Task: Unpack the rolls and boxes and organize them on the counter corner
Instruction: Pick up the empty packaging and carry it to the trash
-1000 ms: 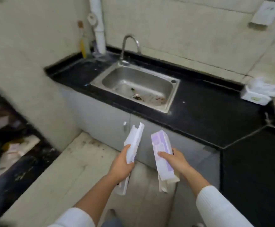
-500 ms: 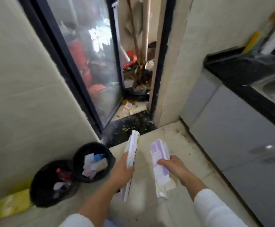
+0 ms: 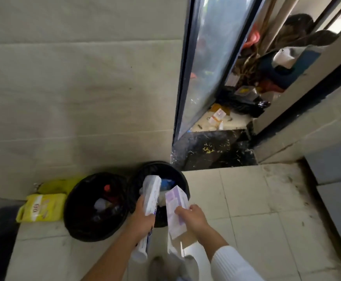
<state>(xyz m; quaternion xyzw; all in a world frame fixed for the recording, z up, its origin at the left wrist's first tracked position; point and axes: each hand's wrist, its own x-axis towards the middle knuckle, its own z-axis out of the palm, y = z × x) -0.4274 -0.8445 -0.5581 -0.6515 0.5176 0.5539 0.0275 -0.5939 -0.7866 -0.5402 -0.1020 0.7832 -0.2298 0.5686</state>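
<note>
Tiled floor (image 3: 246, 199) below me, two black bins (image 3: 94, 205) by the wall. I think I am discarding packaging: my left hand (image 3: 143, 218) clamps a white box (image 3: 151, 197), my right hand (image 3: 192, 218) pinches a purple-white box (image 3: 175, 201), both lengthwise toward the nearer bin; next I must loosen each grip over it
</note>
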